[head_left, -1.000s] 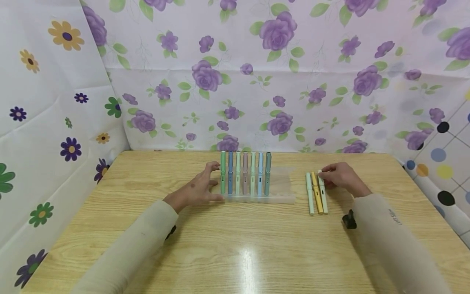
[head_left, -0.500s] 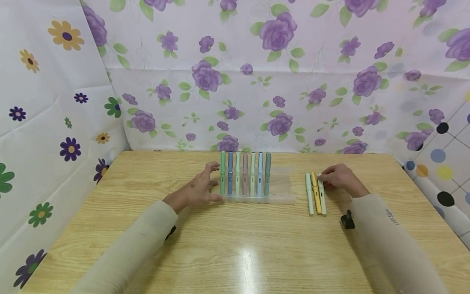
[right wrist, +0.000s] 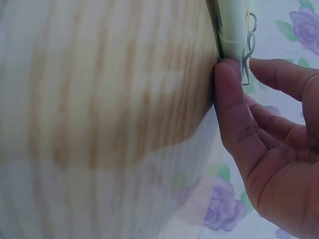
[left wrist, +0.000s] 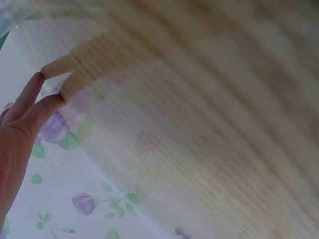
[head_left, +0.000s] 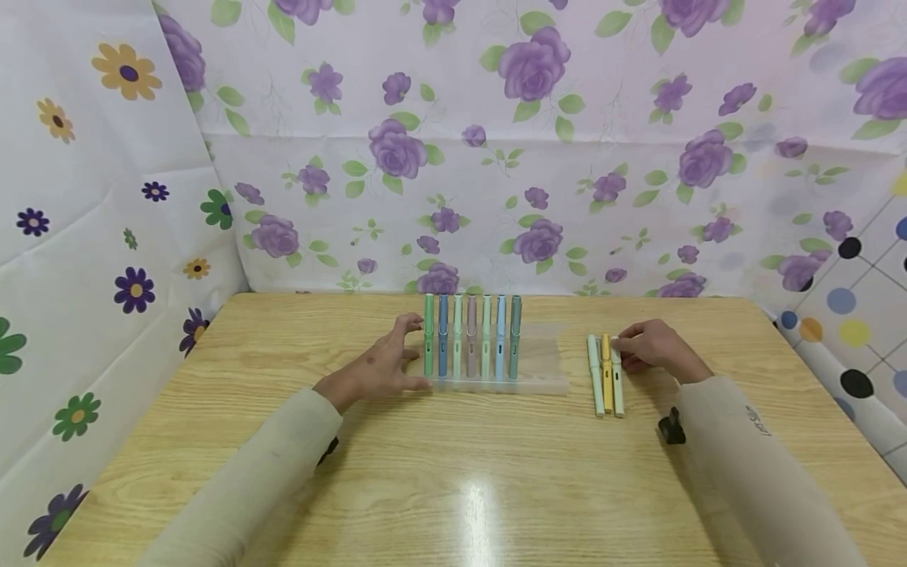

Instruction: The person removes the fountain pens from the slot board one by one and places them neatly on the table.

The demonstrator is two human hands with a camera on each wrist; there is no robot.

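A clear pen stand holds several capped pens side by side, among them a green pen at the left end and a dark teal pen at the right. My left hand grips the stand's left end, thumb at the front lip and fingers toward the back. To the right, three pens lie on the table: a mint pen, a yellow pen and a pale green pen. My right hand pinches the pale green pen by its cap end, beside the metal clip.
The wooden table reaches back to a flowered cloth. Another flowered cloth hangs on the left, and a dotted one on the right. The stand's right part bears no pens.
The right hand has shifted slightly left and turned the pale green pen, its near end swinging left, closer to the yellow pen. The left hand and stand stay put.
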